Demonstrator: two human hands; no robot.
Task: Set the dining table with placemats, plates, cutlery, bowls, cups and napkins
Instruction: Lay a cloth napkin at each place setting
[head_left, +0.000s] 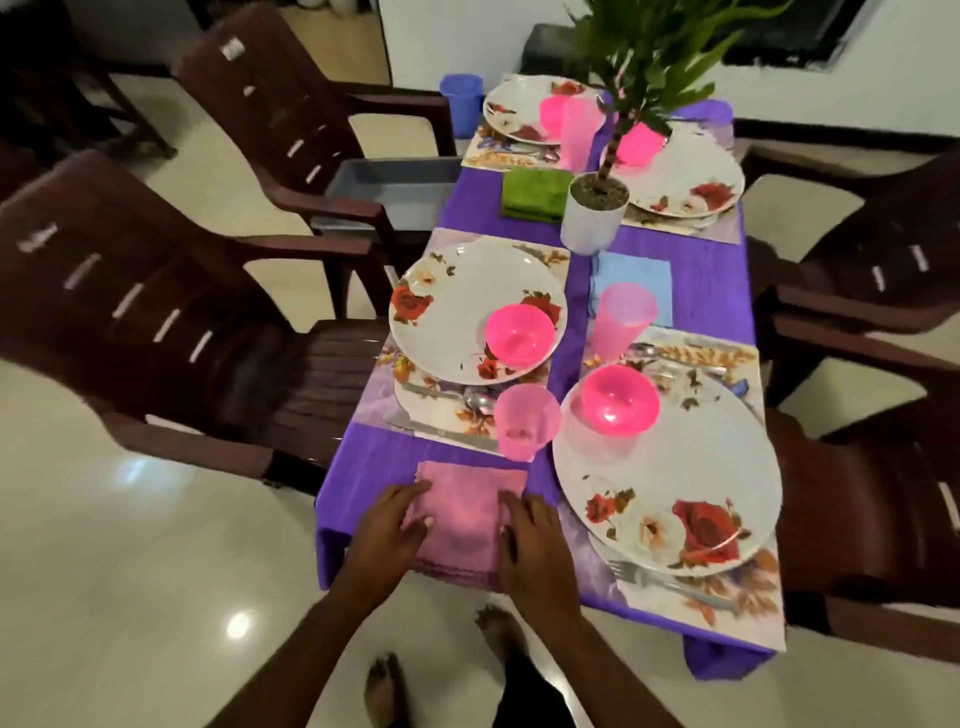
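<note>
Napkin: folded pink cloth napkin (470, 514), at the bench's near edge, left of the near floral plate (670, 467).
Hands: left hand (387, 530) and right hand (535, 540) flat on its sides, fingers straight.
Handling: probably light, soft, floppy; pinch corners or edges.

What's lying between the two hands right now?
The pink napkin, flat on the purple tablecloth; left hand and right hand rest on its sides, head view.

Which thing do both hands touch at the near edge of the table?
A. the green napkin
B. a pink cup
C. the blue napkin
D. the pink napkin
D: the left hand and right hand lie with fingers flat on the pink napkin.
</note>
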